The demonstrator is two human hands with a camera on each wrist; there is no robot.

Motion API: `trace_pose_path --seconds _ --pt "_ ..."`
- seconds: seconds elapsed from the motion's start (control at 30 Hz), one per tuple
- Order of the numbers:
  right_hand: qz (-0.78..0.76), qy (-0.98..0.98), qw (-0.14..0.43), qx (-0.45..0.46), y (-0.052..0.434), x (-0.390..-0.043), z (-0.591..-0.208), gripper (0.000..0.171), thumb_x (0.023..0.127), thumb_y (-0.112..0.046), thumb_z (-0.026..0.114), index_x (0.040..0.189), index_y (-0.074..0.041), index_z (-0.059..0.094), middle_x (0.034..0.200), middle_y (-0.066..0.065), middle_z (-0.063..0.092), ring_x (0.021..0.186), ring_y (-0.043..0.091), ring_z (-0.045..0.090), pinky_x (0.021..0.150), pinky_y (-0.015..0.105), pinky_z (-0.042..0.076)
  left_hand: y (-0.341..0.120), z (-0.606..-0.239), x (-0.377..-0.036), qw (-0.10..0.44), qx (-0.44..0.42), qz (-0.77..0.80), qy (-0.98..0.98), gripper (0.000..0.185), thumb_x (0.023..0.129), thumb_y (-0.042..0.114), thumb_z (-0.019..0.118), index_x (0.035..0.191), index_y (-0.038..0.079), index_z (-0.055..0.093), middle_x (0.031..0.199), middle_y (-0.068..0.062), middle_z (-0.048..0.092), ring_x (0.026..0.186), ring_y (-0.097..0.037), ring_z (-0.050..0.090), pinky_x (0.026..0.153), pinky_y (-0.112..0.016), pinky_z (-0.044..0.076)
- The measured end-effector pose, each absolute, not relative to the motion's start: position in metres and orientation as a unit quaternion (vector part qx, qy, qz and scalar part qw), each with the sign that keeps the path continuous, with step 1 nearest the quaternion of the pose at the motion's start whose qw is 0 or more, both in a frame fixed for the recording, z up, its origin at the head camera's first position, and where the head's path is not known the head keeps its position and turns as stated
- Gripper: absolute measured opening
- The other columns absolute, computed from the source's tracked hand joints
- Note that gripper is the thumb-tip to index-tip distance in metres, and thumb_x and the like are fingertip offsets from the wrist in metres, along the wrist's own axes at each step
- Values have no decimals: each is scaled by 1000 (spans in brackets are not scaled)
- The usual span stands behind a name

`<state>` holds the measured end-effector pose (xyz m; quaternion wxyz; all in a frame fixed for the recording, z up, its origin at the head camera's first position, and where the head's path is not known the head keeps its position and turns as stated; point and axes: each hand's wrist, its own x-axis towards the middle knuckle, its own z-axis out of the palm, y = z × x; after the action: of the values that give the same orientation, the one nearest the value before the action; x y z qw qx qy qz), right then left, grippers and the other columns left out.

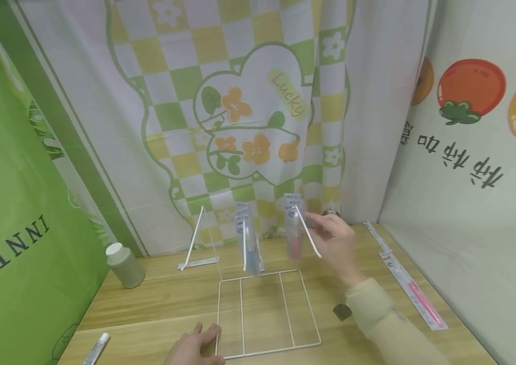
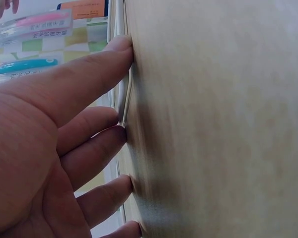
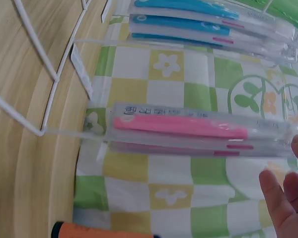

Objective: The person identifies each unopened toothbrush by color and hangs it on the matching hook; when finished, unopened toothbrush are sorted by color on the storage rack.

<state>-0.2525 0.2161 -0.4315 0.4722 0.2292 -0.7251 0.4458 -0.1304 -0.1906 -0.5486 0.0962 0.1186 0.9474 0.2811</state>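
Left hand (image 1: 194, 347): flat on the surface (image 1: 148, 299) at the near left corner of the rack (image 1: 267, 312); grip open, fingers (image 2: 97, 67) straight, tips touching the rack's wire edge; holds nothing.
Right hand (image 1: 337, 243): raised above the far right corner of the rack, at the top of the right hook (image 1: 308, 233); fingers loosely bent beside the pink pack (image 1: 295, 233); whether the grip closes on the hook or pack cannot be told.
Rack: white wire frame, base flat on the surface, three bays; hooks rise from its far edge.
Pink pack: clear sleeve with a pink toothbrush, hanging on the right hook; in the right wrist view (image 3: 188, 130) a second pink pack sits just behind it.
Blue packs (image 1: 247, 243): hanging on the middle hook, left of the pink pack; the right wrist view shows several stacked (image 3: 198, 15).
Left hook (image 1: 194, 238): bare, with a label strip at its foot.
Loose pack (image 1: 415, 294): pink, flat on the surface at the right edge, well apart from the rack.
Jar (image 1: 124, 264): white lid, upright, left of the rack.
Near-left item (image 1: 96, 349): white tube lying at the surface edge.
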Motion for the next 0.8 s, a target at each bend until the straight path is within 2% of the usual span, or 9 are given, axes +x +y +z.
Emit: trace_pose_path --seconds 0.1,0.2,0.27,0.4,0.53,0.6,0.7,0.8 --pt "466 -737 435 224 231 -249 -433 43 77 12 91 116 -2 80 90 13 71 76 27 70 74 14 60 -190 -549 -131 94 120 280 948 81 81 44 93 149 12 64 153 -44 45 117 -86 42 90 -96 32" --pt "476 -759 393 205 248 -244 -434 47 80 10 90 123 -5 79 97 9 72 85 21 70 77 16 61 -190 -550 -131 93 123 277 948 80 81 44 93 149 13 64 153 -42 47 116 -87 42 90 -96 32" --pt "470 -771 383 194 261 -243 -435 47 80 9 90 123 -5 79 99 9 73 88 17 69 78 16 61 -191 -550 -132 92 125 275 949 80 81 44 93 149 13 65 152 -42 48 115 -87 43 89 -96 33" --pt "453 -792 370 174 289 -242 -440 44 82 6 90 123 -4 78 97 11 73 89 20 69 77 14 60 -192 -550 -132 93 127 274 949 80 82 44 93 149 12 64 152 -41 48 115 -88 42 89 -96 33" --pt "432 -821 347 142 322 -243 -450 43 85 5 88 125 -2 77 98 11 71 91 19 66 78 8 56 -191 -549 -132 94 126 278 948 80 82 45 92 149 13 64 154 -39 48 116 -89 39 90 -97 30" --pt "409 -840 335 124 341 -244 -455 43 87 1 88 127 -4 76 100 9 71 90 17 66 75 9 56 -191 -548 -131 92 126 279 948 79 81 45 93 149 14 65 154 -39 48 116 -89 39 91 -97 29" --pt "367 -873 308 96 368 -241 -462 44 91 -11 88 133 -9 75 108 9 75 93 17 67 79 19 57 -192 -548 -131 88 127 282 947 79 81 45 93 149 14 65 154 -39 48 116 -89 39 91 -96 30" --pt "352 -896 263 69 392 -234 -469 46 97 -22 84 140 -11 71 119 13 75 99 26 68 84 37 56 -192 -548 -132 90 127 283 946 80 81 45 93 149 14 65 154 -38 49 117 -89 39 91 -97 29"
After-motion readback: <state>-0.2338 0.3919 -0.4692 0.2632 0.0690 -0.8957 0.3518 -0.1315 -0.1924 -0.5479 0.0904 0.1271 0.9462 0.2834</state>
